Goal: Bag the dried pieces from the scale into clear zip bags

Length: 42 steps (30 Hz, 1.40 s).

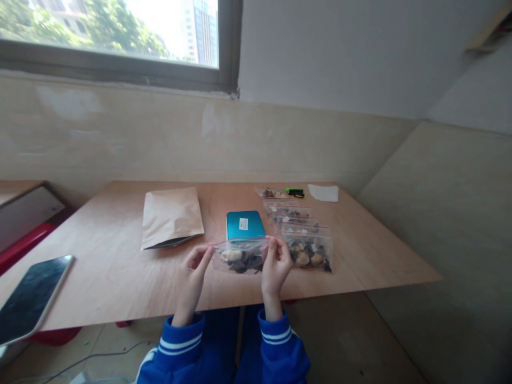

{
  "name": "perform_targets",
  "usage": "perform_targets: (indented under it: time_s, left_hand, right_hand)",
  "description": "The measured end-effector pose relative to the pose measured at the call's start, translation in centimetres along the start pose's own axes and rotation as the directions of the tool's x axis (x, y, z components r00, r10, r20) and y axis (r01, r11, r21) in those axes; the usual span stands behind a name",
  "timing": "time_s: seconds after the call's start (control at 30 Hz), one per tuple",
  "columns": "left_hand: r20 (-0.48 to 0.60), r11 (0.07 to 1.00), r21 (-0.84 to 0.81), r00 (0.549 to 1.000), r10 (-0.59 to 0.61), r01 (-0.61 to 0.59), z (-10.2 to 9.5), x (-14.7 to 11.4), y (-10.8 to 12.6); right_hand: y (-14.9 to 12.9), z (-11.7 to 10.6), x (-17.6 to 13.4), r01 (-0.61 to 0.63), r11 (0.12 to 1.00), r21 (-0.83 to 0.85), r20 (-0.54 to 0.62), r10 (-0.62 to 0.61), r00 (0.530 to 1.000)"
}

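Between my two hands is a clear zip bag (pixel 244 262) with a red seal line, holding dark dried pieces and a pale lump. My left hand (pixel 194 274) pinches its upper left corner. At the upper right corner, my right hand (pixel 276 264) grips the seal between thumb and fingers. Just behind the bag lies a flat teal box (pixel 245 225) with a white label, its near edge partly covered by the bag. To the right, a row of similar filled zip bags (pixel 308 253) overlaps, running back across the table.
A brown paper pouch (pixel 173 217) lies at the left, its dark mouth toward me. A phone (pixel 34 296) rests at the table's left edge. Far right are a green and black tool (pixel 295 192) and a white paper piece (pixel 323 193). A wall (pixel 280 144) stands behind the table (pixel 360 256).
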<state>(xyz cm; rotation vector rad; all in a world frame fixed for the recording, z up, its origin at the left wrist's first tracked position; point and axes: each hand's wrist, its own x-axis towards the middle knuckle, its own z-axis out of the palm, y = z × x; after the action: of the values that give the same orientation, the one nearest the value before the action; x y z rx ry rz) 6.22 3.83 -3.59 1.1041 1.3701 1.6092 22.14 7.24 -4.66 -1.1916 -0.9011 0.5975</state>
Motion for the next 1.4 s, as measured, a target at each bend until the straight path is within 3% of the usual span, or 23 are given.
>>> perform_targets:
  time_s: [0.2, 0.33, 0.47, 0.63, 0.73, 0.87, 1.0, 1.1, 1.2, 1.4]
  left_hand:
    - [-0.199, 0.993, -0.110, 0.980, 0.022, -0.044, 1.3, -0.7, 0.6]
    - [-0.308, 0.996, 0.024, 0.947, 0.090, -0.087, 2.0, -1.1, 0.8]
    - [-0.314, 0.982, 0.122, 0.933, 0.175, -0.143, 1.7, -0.9, 0.5]
    - [-0.325, 0.985, 0.163, 0.939, 0.115, -0.064, 0.7, -0.4, 0.1]
    - [-0.295, 0.988, 0.154, 0.954, 0.057, -0.011, 0.4, -0.2, -0.3]
    - [-0.261, 0.991, 0.126, 0.962, 0.080, -0.048, 0.7, -0.4, -0.6]
    - [-0.261, 0.987, 0.128, 0.956, 0.131, -0.100, 1.6, -0.9, -0.2]
    - [-0.218, 0.980, 0.139, 0.961, 0.169, -0.141, 2.0, -1.2, 0.1]
    - [-0.138, 0.959, 0.173, 0.959, 0.248, -0.223, 2.1, -1.4, 0.1]
    - [-0.069, 0.946, 0.178, 0.955, 0.287, -0.272, 1.7, -1.6, -0.1]
  right_hand:
    - [0.6, 0.2, -0.6, -0.032, 0.999, 0.022, -0.006, 0.032, 0.999]
    - [0.2, 0.2, -0.4, -0.019, 1.000, -0.007, 0.103, 0.019, 0.995]
    - [0.0, 0.1, -0.2, -0.032, 0.999, -0.043, 0.171, 0.039, 0.984]
    - [0.1, 0.1, -0.5, -0.017, 0.996, -0.083, 0.138, 0.028, 0.990]
    - [0.5, 0.0, -0.5, 0.064, 0.993, -0.099, 0.103, -0.053, 0.993]
    - [1.3, -0.3, -0.1, 0.205, 0.968, -0.147, 0.088, -0.194, 0.977]
    - [0.4, -0.8, 0.3, 0.397, 0.877, -0.270, 0.156, -0.367, 0.917]
    - [-1.7, -0.8, -0.1, 0.561, 0.788, -0.254, 0.407, -0.439, 0.801]
    - [-3.6, -0.3, -0.8, 0.604, 0.771, -0.203, 0.569, -0.409, 0.714]
    - [-4.3, 0.3, -1.1, 0.558, 0.820, -0.130, 0.586, -0.390, 0.710]
